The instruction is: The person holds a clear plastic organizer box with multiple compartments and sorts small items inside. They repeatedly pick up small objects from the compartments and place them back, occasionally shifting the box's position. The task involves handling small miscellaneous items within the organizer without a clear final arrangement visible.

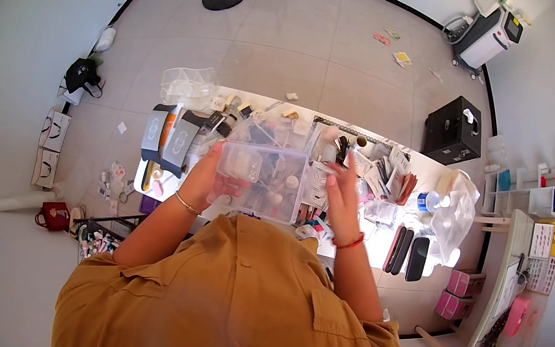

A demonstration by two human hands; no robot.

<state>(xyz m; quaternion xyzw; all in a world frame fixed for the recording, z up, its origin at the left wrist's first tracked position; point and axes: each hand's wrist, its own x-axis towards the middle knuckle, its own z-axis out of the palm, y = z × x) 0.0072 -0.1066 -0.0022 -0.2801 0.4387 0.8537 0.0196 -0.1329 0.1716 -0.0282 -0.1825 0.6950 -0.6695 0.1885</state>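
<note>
A clear plastic compartment box [276, 184] is held up in front of my chest, above the table. My left hand [209, 176] grips its left side, thumb at the top corner and fingers visible through the plastic. Small round items show inside or through the box; which of the two I cannot tell. To the right of the box, my right hand [343, 200] is raised with fingers apart and nothing in it. Behind that hand lie packets of printed cards [388, 177] and a white sheet with drawn shapes [316, 185].
The white table [374, 251] bears crowded cosmetic supplies. Grey display boxes [181, 142] stand at left beside a clear divided tray [189, 86]. At right are a plastic bottle [428, 201], a plastic bag [452, 223] and dark slim cases [417, 258]. A black case [453, 130] stands on the floor.
</note>
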